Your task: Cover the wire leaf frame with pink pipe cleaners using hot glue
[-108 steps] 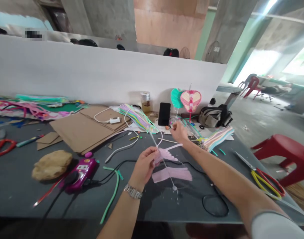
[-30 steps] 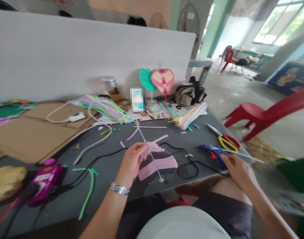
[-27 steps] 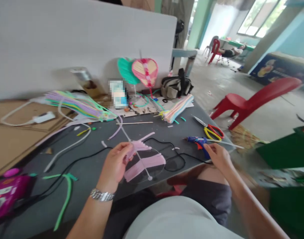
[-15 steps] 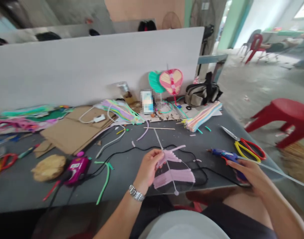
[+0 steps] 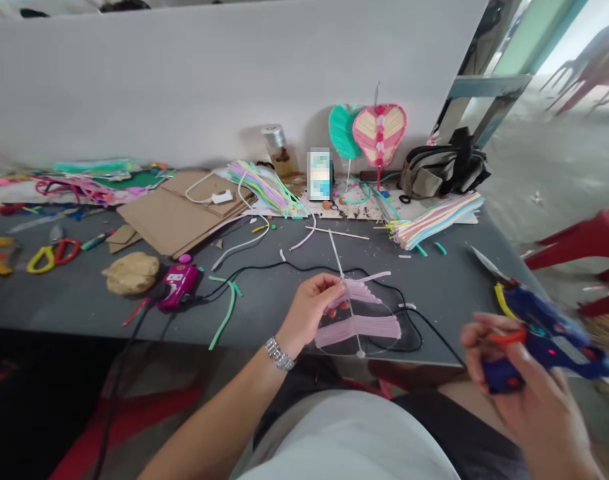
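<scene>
We note a pink pipe-cleaner fan (image 5: 357, 331), strips filling part of its thin round hoop, mounted on a white stick; a blue hot glue gun (image 5: 549, 353) is held raised, blurred.

The pipe-cleaner frame (image 5: 357, 331) at near middle is pale pink, in ribbed bands across a white stick (image 5: 337, 263). The glue gun (image 5: 544, 347) at near right is dark blue and orange. At the far side, the heart fan (image 5: 379, 137) is pink and cream with a pink stripe down its centre, beside a teal fan (image 5: 342, 130), and a stack of pipe cleaners (image 5: 434, 220) runs in pastel stripes of pink, cream and blue.
</scene>
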